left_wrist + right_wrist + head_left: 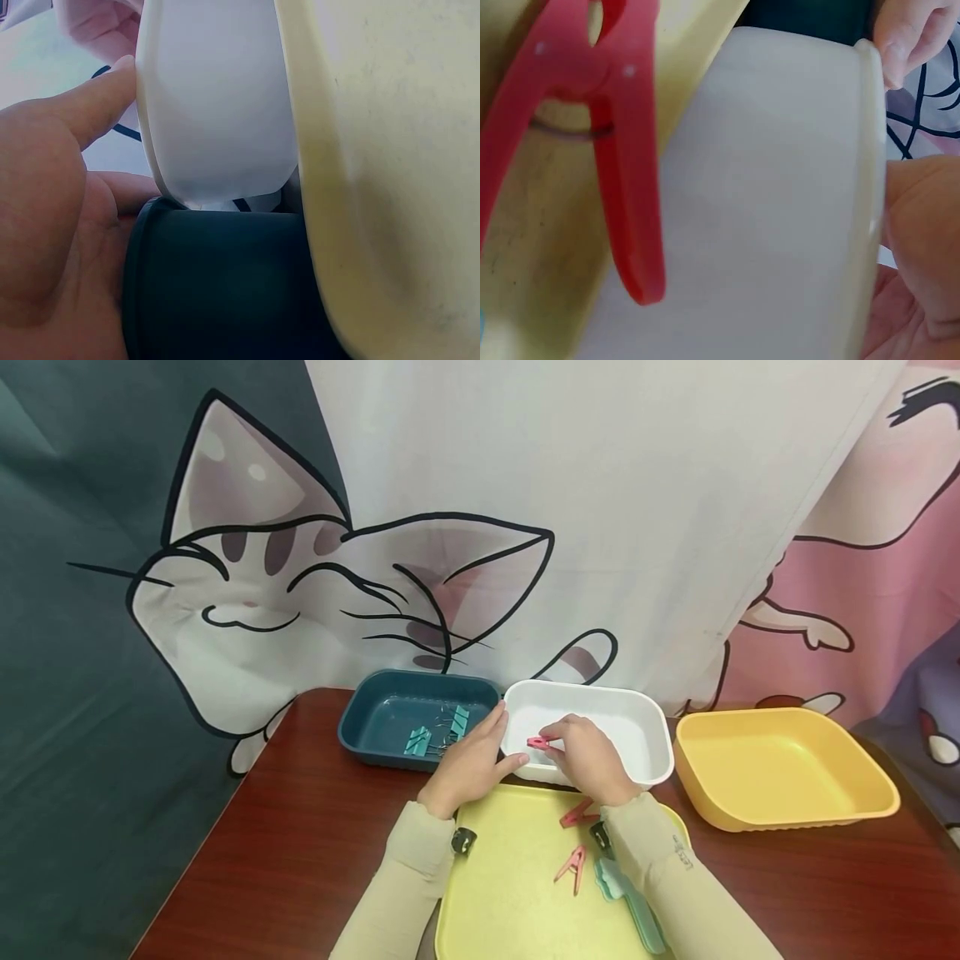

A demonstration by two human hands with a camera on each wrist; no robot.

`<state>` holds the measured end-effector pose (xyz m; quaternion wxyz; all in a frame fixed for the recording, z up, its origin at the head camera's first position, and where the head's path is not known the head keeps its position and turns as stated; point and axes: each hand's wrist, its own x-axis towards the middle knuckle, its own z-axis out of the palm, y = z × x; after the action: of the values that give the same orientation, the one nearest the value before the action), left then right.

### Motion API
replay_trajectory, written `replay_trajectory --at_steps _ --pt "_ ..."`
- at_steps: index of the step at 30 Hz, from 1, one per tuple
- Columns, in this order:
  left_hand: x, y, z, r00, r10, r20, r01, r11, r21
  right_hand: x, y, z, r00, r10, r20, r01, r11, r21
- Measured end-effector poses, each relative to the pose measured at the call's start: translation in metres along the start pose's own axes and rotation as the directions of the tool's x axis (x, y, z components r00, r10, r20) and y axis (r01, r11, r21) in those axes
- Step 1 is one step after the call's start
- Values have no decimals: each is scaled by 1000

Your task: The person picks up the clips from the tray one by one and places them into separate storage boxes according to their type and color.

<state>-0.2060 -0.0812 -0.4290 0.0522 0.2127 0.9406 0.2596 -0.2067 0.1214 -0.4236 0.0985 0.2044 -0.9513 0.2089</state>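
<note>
My right hand [592,760] pinches a small pink clothespin [537,742] inside the outline of the white bin [622,727], low over its near half. My left hand [471,770] lies with extended fingers across the corner where the white bin and the dark blue bin [360,727] meet. In the left wrist view its thumb [105,97] touches the white bin's rim. Two more pink clothespins, one [573,867] in the open and one [577,814] partly under the right wrist, lie on the yellow tray [517,893].
Several teal binder clips [417,741] lie in the dark blue bin. A pale green handled object [637,906] with a scalloped end lies on the tray beneath the right forearm. At right stands a yellow bin [780,768]. A cat-print curtain [465,460] hangs behind the brown table [300,835].
</note>
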Motion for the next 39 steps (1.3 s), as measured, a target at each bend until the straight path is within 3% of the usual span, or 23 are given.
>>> replay_trajectory --at_steps 7,12,20,30,39 --pt "2 0 0 1000 4 -1 -4 1000 8 6 7 3 999 11 30 -12 999 30" --pt "2 0 0 1000 0 1 0 1000 6 10 9 3 994 54 95 -60 996 71" --pt "1 0 0 1000 -20 14 20 1000 -2 16 10 3 952 175 252 -218 964 152" --pt "0 0 0 1000 4 9 -4 1000 1 20 13 7 955 155 254 -196 970 145" --pt "0 1 -1 1000 5 3 -5 1000 -9 26 15 11 936 166 309 -214 968 131"
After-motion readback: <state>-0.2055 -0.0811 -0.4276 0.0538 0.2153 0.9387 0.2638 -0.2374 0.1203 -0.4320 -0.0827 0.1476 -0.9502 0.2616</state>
